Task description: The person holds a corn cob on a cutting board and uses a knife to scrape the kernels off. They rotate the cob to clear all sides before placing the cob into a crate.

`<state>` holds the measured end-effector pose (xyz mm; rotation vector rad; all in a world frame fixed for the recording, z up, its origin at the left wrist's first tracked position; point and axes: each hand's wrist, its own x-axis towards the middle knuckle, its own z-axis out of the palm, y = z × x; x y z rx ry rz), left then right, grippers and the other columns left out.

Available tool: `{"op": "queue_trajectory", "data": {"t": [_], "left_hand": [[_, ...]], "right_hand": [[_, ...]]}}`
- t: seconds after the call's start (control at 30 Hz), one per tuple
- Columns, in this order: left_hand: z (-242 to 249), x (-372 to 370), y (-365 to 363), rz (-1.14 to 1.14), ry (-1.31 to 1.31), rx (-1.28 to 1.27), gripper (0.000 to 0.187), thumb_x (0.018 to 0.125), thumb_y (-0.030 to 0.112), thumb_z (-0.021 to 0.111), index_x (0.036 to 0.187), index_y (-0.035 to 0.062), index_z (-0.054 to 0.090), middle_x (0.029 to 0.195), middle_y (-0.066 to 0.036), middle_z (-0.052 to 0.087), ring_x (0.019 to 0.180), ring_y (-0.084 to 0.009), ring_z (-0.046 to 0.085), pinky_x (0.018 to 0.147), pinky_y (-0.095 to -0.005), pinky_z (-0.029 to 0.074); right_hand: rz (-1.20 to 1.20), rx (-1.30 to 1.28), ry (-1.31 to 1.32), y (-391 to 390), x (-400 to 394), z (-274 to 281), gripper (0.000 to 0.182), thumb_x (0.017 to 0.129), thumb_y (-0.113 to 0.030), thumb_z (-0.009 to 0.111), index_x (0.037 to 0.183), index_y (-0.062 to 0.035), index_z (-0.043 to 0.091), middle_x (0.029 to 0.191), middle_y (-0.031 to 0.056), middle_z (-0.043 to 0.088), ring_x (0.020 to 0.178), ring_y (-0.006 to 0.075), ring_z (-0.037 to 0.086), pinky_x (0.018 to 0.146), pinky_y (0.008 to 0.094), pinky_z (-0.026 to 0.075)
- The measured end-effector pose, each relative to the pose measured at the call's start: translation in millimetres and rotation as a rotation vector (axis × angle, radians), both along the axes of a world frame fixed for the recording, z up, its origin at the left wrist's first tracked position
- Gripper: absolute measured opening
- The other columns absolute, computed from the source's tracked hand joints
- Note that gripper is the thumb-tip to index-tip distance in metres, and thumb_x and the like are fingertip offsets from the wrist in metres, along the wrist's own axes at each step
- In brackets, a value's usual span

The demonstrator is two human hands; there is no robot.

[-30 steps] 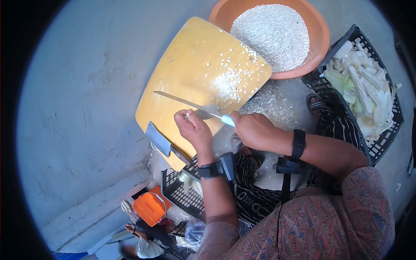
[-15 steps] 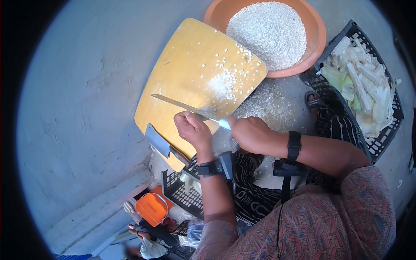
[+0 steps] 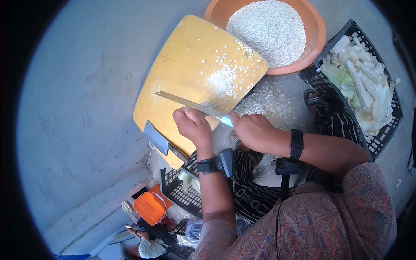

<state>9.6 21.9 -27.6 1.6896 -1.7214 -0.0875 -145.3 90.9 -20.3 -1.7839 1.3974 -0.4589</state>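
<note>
My right hand (image 3: 253,130) is wrapped round the pale blue handle of a long, thin-bladed knife (image 3: 182,101). The blade points left across the yellow board (image 3: 173,65). Close below the blade, my left hand (image 3: 190,124) is closed with its fingers curled in; what it may hold is hidden. A whitish patch (image 3: 211,105) shows at the blade beside this hand, too indistinct to name. Loose white kernels (image 3: 223,80) lie scattered over the right half of the board. On its lower left edge rests a cleaver (image 3: 157,138) with a dark handle.
An orange basin (image 3: 318,30) full of white kernels stands beyond the board. At the right, a black crate (image 3: 383,141) holds cobs and husks; another black crate (image 3: 173,190) sits below the board. An orange bucket (image 3: 149,208) and another person (image 3: 151,248) are at lower left.
Both hands and the knife keep nearly the same pose. The knife tip has shifted slightly right, and the whole view has moved a little.
</note>
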Motion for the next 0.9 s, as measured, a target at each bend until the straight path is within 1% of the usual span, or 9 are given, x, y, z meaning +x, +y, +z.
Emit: {"op": "queue_trajectory", "data": {"t": [0.23,0.3,0.33,0.4,0.5,0.57,0.6,0.67,0.9], "left_hand": [[4.9,-20.1,7.5,-0.075,-0.043,0.002,0.014,0.085,0.010,0.044,0.075,0.0001,0.045,0.072,-0.015,0.046,0.066,-0.0315,0.047,0.062,-0.0386,0.040],[6.2,-31.0,11.3,-0.194,-0.095,-0.057,0.013,0.084,0.010,0.045,0.075,-0.0003,0.047,0.074,-0.015,0.046,0.067,-0.0315,0.048,0.062,-0.0385,0.040],[5.6,-31.1,11.0,-0.198,-0.098,-0.055,0.013,0.084,0.010,0.045,0.075,-0.0003,0.047,0.074,-0.015,0.046,0.067,-0.0315,0.048,0.062,-0.0385,0.040],[3.4,-28.0,7.7,-0.153,-0.122,-0.068,0.012,0.083,0.009,0.046,0.076,-0.0007,0.047,0.075,-0.015,0.046,0.067,-0.0322,0.047,0.062,-0.0384,0.040],[0.0,-9.6,-1.8,-0.073,-0.029,-0.060,0.015,0.085,0.009,0.043,0.074,-0.0003,0.044,0.073,-0.013,0.045,0.064,-0.0280,0.046,0.062,-0.0367,0.040],[-0.2,-3.9,-1.6,-0.004,0.043,-0.018,0.019,0.088,0.010,0.040,0.072,0.0002,0.042,0.070,-0.011,0.044,0.063,-0.0235,0.043,0.062,-0.0348,0.039],[-0.8,-2.6,-1.0,0.002,0.046,-0.016,0.019,0.088,0.010,0.040,0.072,0.0002,0.042,0.070,-0.011,0.044,0.063,-0.0235,0.043,0.062,-0.0348,0.039],[-2.0,-0.1,-0.4,-0.002,0.039,-0.023,0.019,0.088,0.010,0.040,0.073,0.0000,0.042,0.070,-0.011,0.043,0.062,-0.0235,0.043,0.062,-0.0345,0.039],[-3.9,1.0,1.0,-0.012,0.037,-0.014,0.018,0.089,0.010,0.040,0.075,-0.0007,0.042,0.071,-0.013,0.044,0.064,-0.0260,0.044,0.063,-0.0356,0.039]], "right_hand": [[-0.058,0.062,-0.004,-12.2,5.3,-14.7,0.026,0.073,-0.005,0.054,0.095,0.0066,0.046,0.070,0.0225,0.060,0.069,0.0385,0.062,0.061,0.0445,0.049],[-0.077,0.082,-0.017,-19.5,8.9,-23.9,0.025,0.074,-0.004,0.052,0.095,0.0066,0.046,0.071,0.0231,0.060,0.070,0.0388,0.062,0.062,0.0446,0.049],[-0.114,0.077,-0.058,-21.7,10.5,-28.8,0.025,0.074,-0.004,0.053,0.095,0.0068,0.045,0.071,0.0232,0.060,0.070,0.0390,0.062,0.062,0.0444,0.049],[-0.156,0.070,-0.103,-22.1,10.6,-31.7,0.025,0.074,-0.004,0.053,0.095,0.0070,0.045,0.071,0.0233,0.060,0.071,0.0391,0.062,0.062,0.0443,0.049],[-0.129,0.106,-0.068,-13.2,9.2,-21.4,0.025,0.074,-0.005,0.053,0.096,0.0065,0.045,0.070,0.0227,0.060,0.070,0.0394,0.062,0.062,0.0446,0.049],[-0.060,0.035,-0.037,-7.4,6.7,-6.5,0.018,0.078,-0.003,0.046,0.094,0.0058,0.047,0.066,0.0208,0.059,0.063,0.0354,0.061,0.053,0.0439,0.047],[-0.054,0.036,-0.034,-4.8,8.0,-5.1,0.018,0.078,-0.003,0.046,0.094,0.0058,0.047,0.066,0.0208,0.059,0.063,0.0354,0.061,0.053,0.0439,0.047],[-0.069,0.103,-0.075,-1.8,10.4,-3.8,0.026,0.075,-0.007,0.052,0.097,0.0057,0.045,0.069,0.0223,0.060,0.068,0.0392,0.061,0.060,0.0454,0.049],[-0.067,0.044,-0.020,-9.3,18.4,-12.4,0.023,0.076,-0.006,0.050,0.096,0.0055,0.046,0.067,0.0202,0.060,0.066,0.0366,0.062,0.059,0.0435,0.049]]}}
